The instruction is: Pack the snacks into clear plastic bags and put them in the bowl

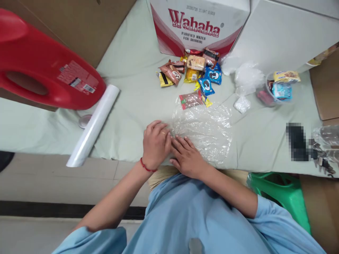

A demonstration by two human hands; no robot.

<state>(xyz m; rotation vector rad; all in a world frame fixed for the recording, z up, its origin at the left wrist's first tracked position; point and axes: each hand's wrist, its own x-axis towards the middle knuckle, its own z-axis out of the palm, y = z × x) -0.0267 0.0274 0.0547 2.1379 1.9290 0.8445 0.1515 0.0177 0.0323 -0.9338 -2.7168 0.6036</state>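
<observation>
A thin, crinkled clear plastic sheet [212, 130] lies spread on the cloth-covered table; I cannot tell whether it is a bag or a single layer. At its left edge my left hand [156, 144] is closed, with curled fingers gathered on the plastic's edge. My right hand [189, 157] rests beside it, palm down and fingers stretched over the near-left part of the plastic. A brown-and-red snack packet [191, 100] lies by the sheet's far edge, touching a small yellow wrapper [206, 100].
A pile of wrapped snacks [196, 63] sits before a Wahaha carton [198, 28]. To the right are crumpled plastic [249, 79] and a clear tub [269, 81] of snacks. A white roll [95, 123] and a big red jug [53, 63] stand left. A green stool [280, 190] is below.
</observation>
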